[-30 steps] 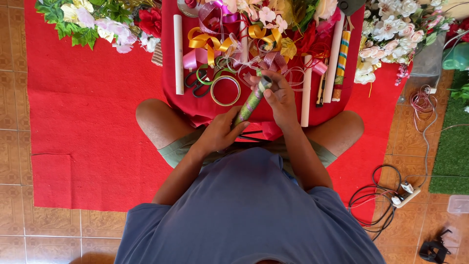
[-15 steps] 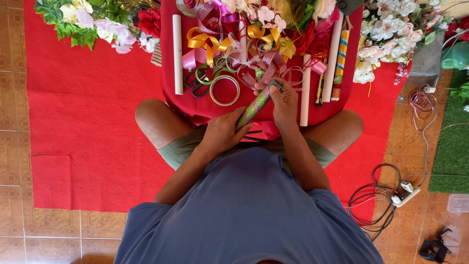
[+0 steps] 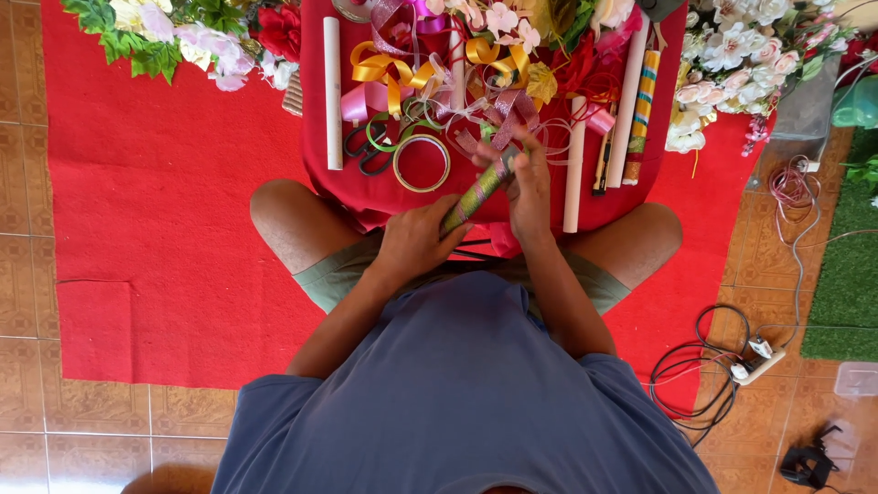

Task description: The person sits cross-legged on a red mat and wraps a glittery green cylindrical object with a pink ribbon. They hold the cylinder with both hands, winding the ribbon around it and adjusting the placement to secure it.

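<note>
- Wrapped stick (image 3: 477, 194), green and glittery, slants above our lap at the near edge of the red worktop (image 3: 315, 137).
- Left hand (image 3: 413, 242) grips its lower end; right hand (image 3: 526, 187) pinches the upper end.
- We judge it light, stiff and slightly slick; best held near both ends.
- Ribbon rings (image 3: 422, 163), white tubes (image 3: 332, 91) and scissors (image 3: 366, 151) crowd the space just beyond.

shirt: slate-blue, short sleeves | shorts: olive-green | arms, knees: bare
</note>
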